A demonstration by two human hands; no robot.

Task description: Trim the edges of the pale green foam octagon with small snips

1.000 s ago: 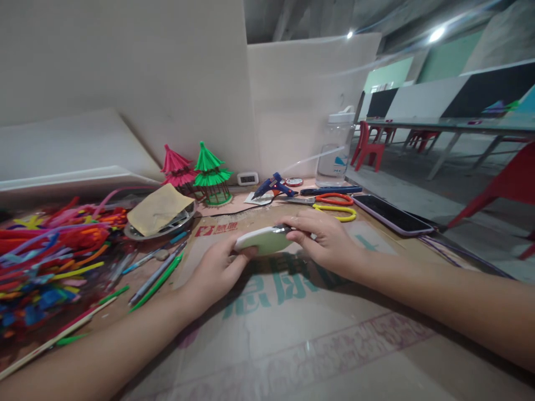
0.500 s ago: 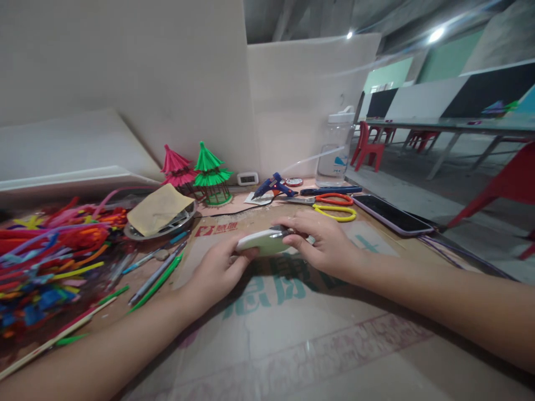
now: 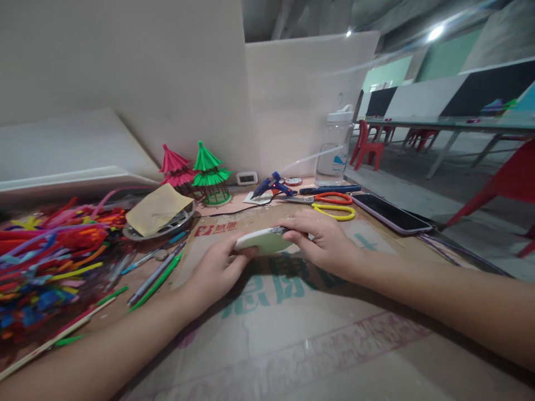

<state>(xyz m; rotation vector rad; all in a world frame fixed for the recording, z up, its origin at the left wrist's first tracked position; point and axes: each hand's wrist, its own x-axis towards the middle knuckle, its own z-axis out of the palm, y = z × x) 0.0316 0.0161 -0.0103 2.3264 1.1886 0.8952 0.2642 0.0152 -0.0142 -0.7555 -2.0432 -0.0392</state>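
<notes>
A pale green disc with a white rim (image 3: 264, 241) is held just above the cardboard sheet (image 3: 292, 334) in the middle of the table. My left hand (image 3: 215, 270) grips its left edge with fingers curled round it. At the disc's right edge my right hand (image 3: 324, 239) is closed, pinching a small metal tool (image 3: 279, 229) against the top of the disc. What the tool is I cannot make out.
A heap of coloured pipe cleaners (image 3: 45, 256) fills the left. Pens (image 3: 156, 273), a metal tray (image 3: 163, 225), two small paper pavilions (image 3: 196, 172), a blue glue gun (image 3: 271, 185), scissors (image 3: 334, 204), a phone (image 3: 390, 213) and a water jug (image 3: 334, 147) lie beyond. Red chairs stand at right.
The disc tilted slightly edge-on half a second ago and is back to showing its green face. Both hands stay in nearly the same place.
</notes>
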